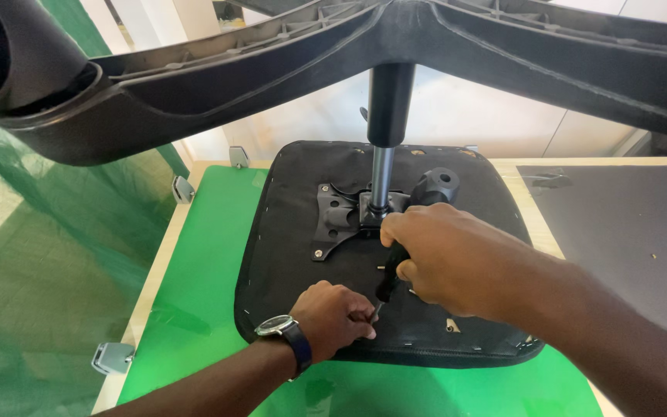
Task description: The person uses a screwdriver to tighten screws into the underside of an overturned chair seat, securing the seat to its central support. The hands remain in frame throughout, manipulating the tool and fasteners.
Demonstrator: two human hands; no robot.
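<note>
right hand closed round a black screwdriver, shaft angled down-left; left hand pinches at its tip on the upturned seat underside, near edge; both hands touching it

Two bare forearms, no sleeves, left hand with round silver-cased wristwatch on dark navy strap, right hand without rings or gloves
</note>
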